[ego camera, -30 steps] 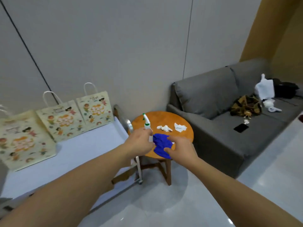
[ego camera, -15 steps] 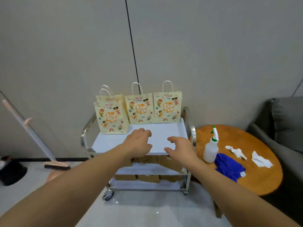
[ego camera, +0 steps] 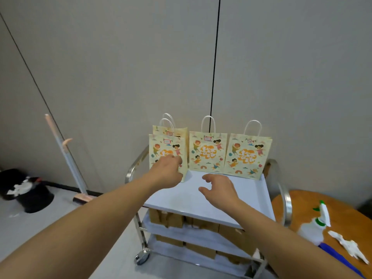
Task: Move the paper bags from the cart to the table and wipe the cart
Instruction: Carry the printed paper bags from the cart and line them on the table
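Observation:
Several pale yellow paper bags with cartoon prints stand along the back of the steel cart's white top shelf [ego camera: 231, 208]: a left bag [ego camera: 161, 147] with another close behind it, a middle bag [ego camera: 207, 153] and a right bag [ego camera: 247, 156]. My left hand [ego camera: 168, 172] is stretched out in front of the left bag's lower face, fingers loosely bent, and I cannot tell if it touches. My right hand [ego camera: 218, 188] hovers over the shelf in front of the middle bag, fingers spread and empty.
A round wooden table [ego camera: 342, 214] at the right carries a white spray bottle [ego camera: 315, 228], a blue cloth [ego camera: 332, 252] and crumpled tissue [ego camera: 350, 246]. Brown boxes fill the cart's lower shelves. A broom [ego camera: 66, 158] leans on the wall at left beside a black bin [ego camera: 28, 190].
My view swung left from the round table to the cart. Both hands left the spray bottle and blue cloth on the table and now reach over the cart's top shelf toward the bags.

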`<action>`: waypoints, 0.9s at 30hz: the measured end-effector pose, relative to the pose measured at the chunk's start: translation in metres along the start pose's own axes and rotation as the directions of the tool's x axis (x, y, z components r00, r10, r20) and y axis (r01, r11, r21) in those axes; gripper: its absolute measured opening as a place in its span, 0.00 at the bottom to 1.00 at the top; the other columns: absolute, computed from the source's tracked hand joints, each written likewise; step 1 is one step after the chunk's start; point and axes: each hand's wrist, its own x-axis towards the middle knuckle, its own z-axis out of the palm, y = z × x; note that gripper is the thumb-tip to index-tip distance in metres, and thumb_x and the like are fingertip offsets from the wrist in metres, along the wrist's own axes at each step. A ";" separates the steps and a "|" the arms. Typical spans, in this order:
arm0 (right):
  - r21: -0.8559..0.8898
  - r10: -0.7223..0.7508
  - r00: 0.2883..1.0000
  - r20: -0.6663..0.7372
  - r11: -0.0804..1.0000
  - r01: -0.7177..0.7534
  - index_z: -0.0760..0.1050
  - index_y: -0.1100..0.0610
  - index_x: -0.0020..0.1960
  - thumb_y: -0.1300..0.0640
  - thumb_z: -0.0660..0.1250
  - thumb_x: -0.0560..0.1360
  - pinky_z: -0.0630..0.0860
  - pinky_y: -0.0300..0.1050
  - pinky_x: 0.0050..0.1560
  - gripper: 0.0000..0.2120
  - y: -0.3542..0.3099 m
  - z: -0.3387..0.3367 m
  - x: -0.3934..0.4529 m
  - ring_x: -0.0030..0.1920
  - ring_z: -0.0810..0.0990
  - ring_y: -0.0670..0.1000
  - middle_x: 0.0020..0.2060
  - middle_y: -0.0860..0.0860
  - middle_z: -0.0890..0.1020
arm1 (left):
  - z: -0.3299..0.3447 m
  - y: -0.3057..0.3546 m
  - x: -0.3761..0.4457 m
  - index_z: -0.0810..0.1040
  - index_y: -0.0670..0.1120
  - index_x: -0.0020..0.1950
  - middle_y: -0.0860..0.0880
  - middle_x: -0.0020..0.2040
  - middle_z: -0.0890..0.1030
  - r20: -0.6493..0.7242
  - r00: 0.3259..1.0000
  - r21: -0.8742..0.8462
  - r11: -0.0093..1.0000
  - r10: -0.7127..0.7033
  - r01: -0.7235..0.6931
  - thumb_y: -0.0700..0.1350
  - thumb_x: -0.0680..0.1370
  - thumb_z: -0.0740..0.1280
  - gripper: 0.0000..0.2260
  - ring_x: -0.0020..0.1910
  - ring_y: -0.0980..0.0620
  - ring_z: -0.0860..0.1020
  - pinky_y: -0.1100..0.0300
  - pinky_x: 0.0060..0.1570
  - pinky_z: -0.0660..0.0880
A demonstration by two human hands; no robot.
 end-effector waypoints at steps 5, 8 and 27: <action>0.020 0.012 0.998 -0.057 1.000 -0.011 0.72 0.52 0.73 0.48 0.68 0.79 0.72 0.46 0.64 0.24 -0.028 -0.001 0.061 0.65 0.77 0.51 0.66 0.48 0.79 | -0.023 -0.049 0.056 0.69 0.48 0.73 0.47 0.68 0.72 0.014 1.000 0.015 1.000 0.023 -0.023 0.48 0.78 0.66 0.23 0.66 0.44 0.70 0.49 0.64 0.72; 0.024 0.012 0.999 -0.052 1.000 -0.011 0.73 0.53 0.72 0.48 0.69 0.78 0.73 0.46 0.64 0.24 -0.041 0.011 0.089 0.65 0.77 0.51 0.65 0.48 0.80 | -0.030 -0.077 0.082 0.70 0.47 0.72 0.46 0.69 0.72 0.003 1.000 -0.006 1.000 0.003 -0.003 0.49 0.78 0.66 0.23 0.66 0.44 0.71 0.50 0.64 0.71; 0.038 0.007 0.999 -0.031 0.999 -0.006 0.76 0.52 0.70 0.46 0.69 0.78 0.76 0.46 0.56 0.22 -0.050 0.051 0.287 0.57 0.80 0.51 0.58 0.50 0.84 | -0.031 -0.141 0.248 0.68 0.47 0.72 0.47 0.66 0.73 -0.100 0.978 -0.140 0.975 -0.185 0.171 0.48 0.78 0.69 0.24 0.62 0.45 0.74 0.49 0.60 0.77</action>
